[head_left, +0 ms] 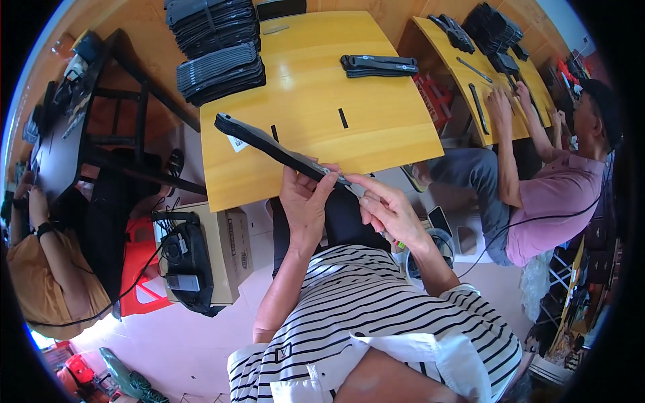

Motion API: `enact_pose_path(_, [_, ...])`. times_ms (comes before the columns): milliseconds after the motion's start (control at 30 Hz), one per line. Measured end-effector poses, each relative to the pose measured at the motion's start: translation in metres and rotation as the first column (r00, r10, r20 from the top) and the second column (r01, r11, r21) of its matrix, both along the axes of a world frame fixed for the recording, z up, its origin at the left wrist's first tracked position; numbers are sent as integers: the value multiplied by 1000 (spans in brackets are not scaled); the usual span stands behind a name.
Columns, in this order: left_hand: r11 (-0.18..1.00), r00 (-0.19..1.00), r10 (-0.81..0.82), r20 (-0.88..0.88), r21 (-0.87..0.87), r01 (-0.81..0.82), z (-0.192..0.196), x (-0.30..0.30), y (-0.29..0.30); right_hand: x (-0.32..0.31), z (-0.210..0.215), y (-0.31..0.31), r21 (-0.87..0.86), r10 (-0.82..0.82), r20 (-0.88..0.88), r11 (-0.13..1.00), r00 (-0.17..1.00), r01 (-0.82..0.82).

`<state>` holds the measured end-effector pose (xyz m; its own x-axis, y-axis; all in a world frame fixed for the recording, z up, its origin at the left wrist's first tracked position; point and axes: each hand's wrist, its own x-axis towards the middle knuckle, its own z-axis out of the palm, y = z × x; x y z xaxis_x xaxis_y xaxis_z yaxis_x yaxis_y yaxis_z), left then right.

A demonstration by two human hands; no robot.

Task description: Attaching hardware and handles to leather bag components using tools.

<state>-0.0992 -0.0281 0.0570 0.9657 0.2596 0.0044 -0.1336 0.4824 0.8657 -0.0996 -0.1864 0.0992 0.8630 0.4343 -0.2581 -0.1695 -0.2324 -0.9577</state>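
My left hand (306,205) is closed around the near end of a long black strap-like piece (269,144). The piece slants up to the left over the yellow table and is broader at its far tip. My right hand (390,208) is at the strap's near end, its index finger stretched onto it and the other fingers curled. Something thin seems to be in those curled fingers, too small to make out. Two short black strips (343,118) lie on the table, one partly behind the strap. A white label (236,143) shows below the strap's far part.
Tall stacks of black straps (218,70) stand at the table's (302,94) back left; a smaller bundle (378,66) lies back right. A person in pink (554,195) works at another yellow table on the right. On the left are a carton (232,248), red stool (142,269) and another person.
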Motion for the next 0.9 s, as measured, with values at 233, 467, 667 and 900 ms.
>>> enact_pose_path(233, [997,998,57,20,-44,-56,0,-2,-7,2,-8,2,93,-45,-79,994,996,52])
enact_pose_path(467, [992,989,126,84,-15,-125,-4,-4,-16,1,-17,8,178,-109,-63,977,992,119])
enact_pose_path(667, [978,944,194,266,23,-207,-16,-6,-25,-4,-27,21,294,-174,-121,934,977,203])
enact_pose_path(900, [844,900,120,419,434,-315,-30,-10,-13,-12,-21,41,555,-202,-430,709,880,434])
